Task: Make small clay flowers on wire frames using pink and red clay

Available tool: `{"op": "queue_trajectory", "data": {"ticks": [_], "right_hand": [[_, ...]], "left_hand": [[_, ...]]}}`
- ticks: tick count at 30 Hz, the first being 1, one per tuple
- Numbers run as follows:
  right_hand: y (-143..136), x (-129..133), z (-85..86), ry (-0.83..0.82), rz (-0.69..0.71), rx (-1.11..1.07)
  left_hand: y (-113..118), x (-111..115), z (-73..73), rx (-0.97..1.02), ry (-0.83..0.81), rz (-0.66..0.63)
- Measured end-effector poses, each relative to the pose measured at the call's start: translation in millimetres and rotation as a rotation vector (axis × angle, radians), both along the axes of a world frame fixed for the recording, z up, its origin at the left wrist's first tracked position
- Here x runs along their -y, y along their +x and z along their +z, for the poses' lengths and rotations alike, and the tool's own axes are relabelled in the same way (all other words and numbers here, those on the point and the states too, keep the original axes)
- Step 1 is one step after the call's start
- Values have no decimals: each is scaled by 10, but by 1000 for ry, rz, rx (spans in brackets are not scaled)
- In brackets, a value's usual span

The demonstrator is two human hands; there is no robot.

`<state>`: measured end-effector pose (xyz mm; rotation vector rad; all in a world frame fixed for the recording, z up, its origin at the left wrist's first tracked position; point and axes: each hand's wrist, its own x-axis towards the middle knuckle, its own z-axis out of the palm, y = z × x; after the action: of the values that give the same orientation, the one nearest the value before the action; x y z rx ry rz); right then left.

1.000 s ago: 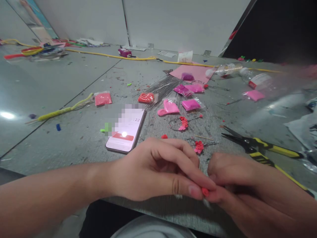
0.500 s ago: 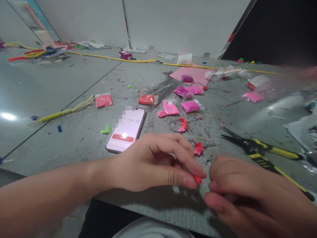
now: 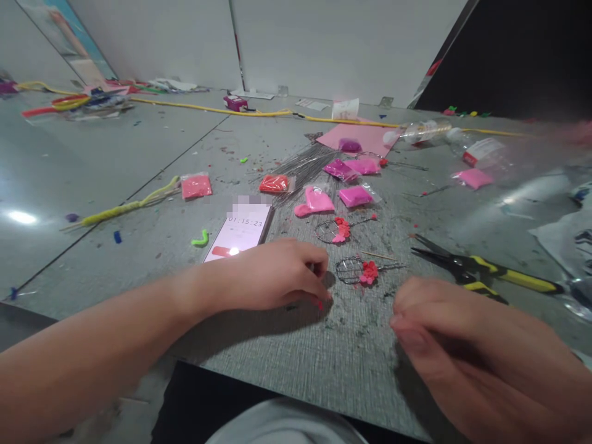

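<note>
My left hand (image 3: pixel 272 275) is low over the table in front of the phone, its fingers closed in a pinch. A small red bit of clay (image 3: pixel 320 305) shows at its fingertips. Just right of it lies a wire loop with red and pink clay petals (image 3: pixel 369 272); a similar petalled loop (image 3: pixel 341 229) sits behind that one. My right hand (image 3: pixel 456 345) hovers near the table's front right, thumb pressed against the fingers. Whatever it may hold is hidden. Black and yellow pliers (image 3: pixel 481 268) rest beyond the right hand, and a toothpick (image 3: pixel 378 254) lies behind the nearer loop.
A phone (image 3: pixel 245 237) with a running timer is partly covered by my left hand. Packets of pink clay (image 3: pixel 356 196) and red clay (image 3: pixel 276 184) lie around a bundle of thin wires (image 3: pixel 305 165). Clear plastic bottles (image 3: pixel 425 131) and a yellow cable (image 3: pixel 198 108) are further back.
My left hand has moved left and away from my right hand, down toward the tabletop with the red bit. The right hand's fingers have closed together. The nearer petalled loop is now uncovered.
</note>
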<state>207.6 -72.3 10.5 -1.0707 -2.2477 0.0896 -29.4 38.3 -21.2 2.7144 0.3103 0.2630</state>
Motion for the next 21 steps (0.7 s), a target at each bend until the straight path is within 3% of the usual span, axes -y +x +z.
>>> {"op": "queue_trajectory", "data": {"ticks": [4, 9, 11, 13, 15, 18, 21], "right_hand": [[18, -21, 33, -8, 35, 48], [11, -39, -8, 13, -16, 44], [16, -24, -91, 15, -119, 48], [21, -3, -189, 24, -306, -23], [16, 9, -269, -19, -375, -123], [-14, -8, -311, -21, -308, -168], [-55, -52, -291, 51, -210, -103]], "left_hand": [[-83, -117, 78, -53, 34, 124], [-151, -203, 40, -125, 84, 264], [-148, -208, 20, -113, 25, 272], [-130, -199, 27, -58, -34, 281], [-104, -169, 62, 17, -98, 294], [-41, -68, 130, 180, -361, 363], [47, 86, 152, 402, -852, 414]]}}
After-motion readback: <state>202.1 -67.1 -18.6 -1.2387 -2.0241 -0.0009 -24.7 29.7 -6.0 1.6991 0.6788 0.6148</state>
